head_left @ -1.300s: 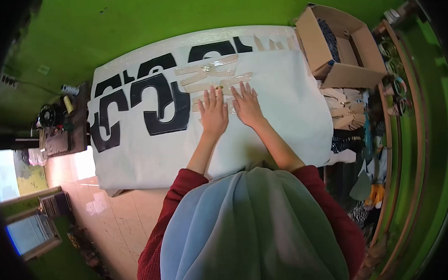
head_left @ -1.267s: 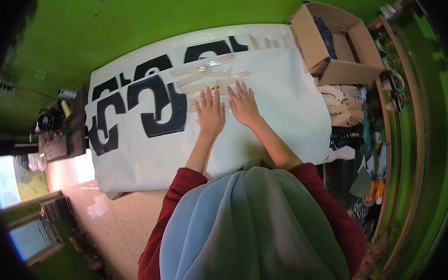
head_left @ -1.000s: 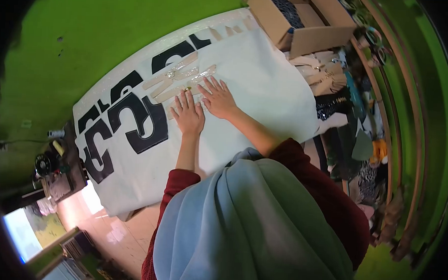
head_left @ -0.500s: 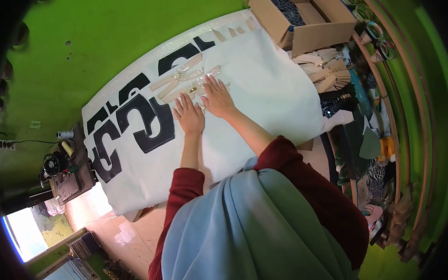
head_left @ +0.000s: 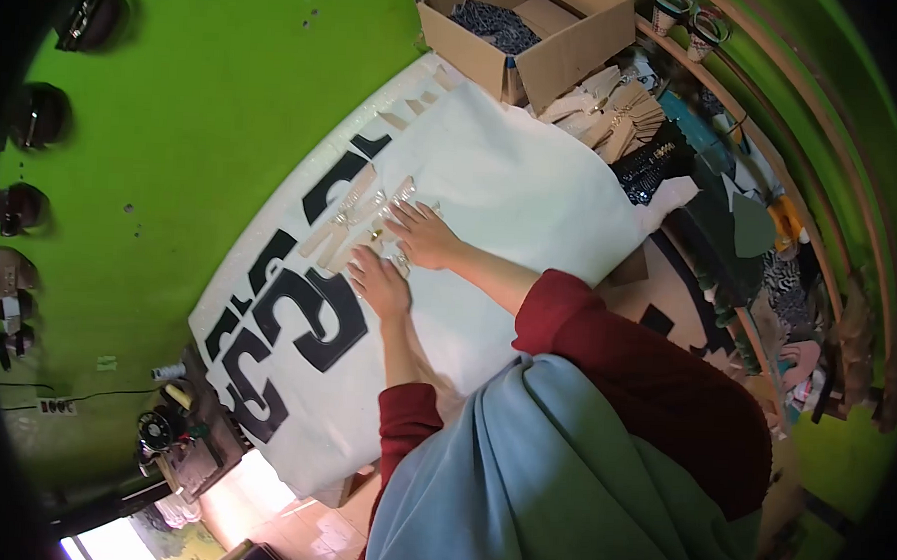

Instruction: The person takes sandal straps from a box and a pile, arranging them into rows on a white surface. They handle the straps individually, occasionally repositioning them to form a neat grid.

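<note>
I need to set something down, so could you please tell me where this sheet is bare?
The sheet is bare between right hand, box and black pile, and between black pieces and left sleeve. It is crowded around the left hand and beige strips.

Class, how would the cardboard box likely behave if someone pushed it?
The box would probably hold its shape, since its walls stand upright. It is likely light for its size: the dark cloth fills only part. Its outspread flap might bend.
</note>
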`<state>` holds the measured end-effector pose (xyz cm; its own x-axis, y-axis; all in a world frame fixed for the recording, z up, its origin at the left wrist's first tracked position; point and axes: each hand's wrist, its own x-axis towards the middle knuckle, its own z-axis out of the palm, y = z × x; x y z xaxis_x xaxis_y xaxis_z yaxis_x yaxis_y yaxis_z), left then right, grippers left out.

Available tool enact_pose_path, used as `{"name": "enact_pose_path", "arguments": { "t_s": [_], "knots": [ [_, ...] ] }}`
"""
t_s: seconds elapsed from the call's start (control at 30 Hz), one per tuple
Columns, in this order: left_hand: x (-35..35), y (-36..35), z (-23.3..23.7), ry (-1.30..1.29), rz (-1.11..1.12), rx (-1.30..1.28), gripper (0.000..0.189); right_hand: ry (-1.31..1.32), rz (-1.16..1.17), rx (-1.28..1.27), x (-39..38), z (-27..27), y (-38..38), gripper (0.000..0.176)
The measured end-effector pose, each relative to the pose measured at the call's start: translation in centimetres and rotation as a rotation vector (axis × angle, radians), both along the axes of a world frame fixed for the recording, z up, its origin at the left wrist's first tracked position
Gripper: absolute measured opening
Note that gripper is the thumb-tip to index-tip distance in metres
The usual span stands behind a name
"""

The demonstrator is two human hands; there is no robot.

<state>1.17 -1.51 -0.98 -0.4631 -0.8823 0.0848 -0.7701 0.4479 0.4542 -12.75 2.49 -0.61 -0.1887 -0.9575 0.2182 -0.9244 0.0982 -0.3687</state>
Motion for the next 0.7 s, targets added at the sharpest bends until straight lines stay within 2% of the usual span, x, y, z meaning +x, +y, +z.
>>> {"name": "enact_pose_path", "arguments": {
  "t_s": [0.03,0.2,0.27,0.3,0.33,0.37,0.4,0.43,0.47,0.53,0.6,0.63,0.7],
  "knots": [
    [-0.4,0.4,0.3,-0.231,-0.023,-0.081,0.057,0.070,0.012,-0.020,0.0,0.1,0.1,0.051],
    [-0.7,0.3,0.7,-0.206,-0.018,-0.032,0.057,0.032,0.030,-0.039,-0.2,0.7,0.4,0.052],
    [-0.1,-0.9,0.9,-0.185,-0.006,0.034,0.057,-0.083,0.009,-0.037,-0.4,0.6,-0.3,0.045],
    [0.7,-2.1,0.5,-0.100,-0.040,0.124,0.057,-0.076,0.032,-0.025,-1.2,0.5,-0.9,0.045],
    [1.4,-2.5,0.0,-0.017,-0.076,0.218,0.056,-0.426,0.038,-0.043,-2.2,0.4,-1.6,0.037],
    [1.3,-2.0,1.7,0.468,0.111,0.663,0.056,-0.778,0.033,-0.059,-3.3,0.2,-1.9,0.030],
    [1.0,-1.7,3.5,0.968,0.304,1.085,0.056,-0.777,0.041,-0.043,-4.5,1.0,-1.3,0.030],
    [1.5,-2.5,1.6,1.092,0.246,0.838,0.051,-0.782,0.038,-0.178,-5.7,2.8,0.0,0.025],
    [1.5,-2.7,1.7,1.176,0.293,0.818,0.045,-0.786,0.034,-0.313,-7.0,4.3,1.2,0.023],
    [1.6,-2.9,2.3,1.308,0.435,0.800,0.040,-0.883,0.011,-0.430,-9.6,5.8,3.4,0.017],
    [3.1,-5.2,-0.4,1.335,0.412,0.718,0.036,-0.760,0.051,-0.425,-13.5,7.3,6.8,0.017],
    [2.6,-5.2,-0.2,1.356,0.495,0.588,0.031,-0.694,0.035,-0.342,-15.9,7.7,8.7,0.015],
    [1.4,-5.0,0.1,1.246,0.511,0.336,0.029,-0.462,-0.024,-0.347,-20.8,9.2,12.4,0.011]
  ]
}}
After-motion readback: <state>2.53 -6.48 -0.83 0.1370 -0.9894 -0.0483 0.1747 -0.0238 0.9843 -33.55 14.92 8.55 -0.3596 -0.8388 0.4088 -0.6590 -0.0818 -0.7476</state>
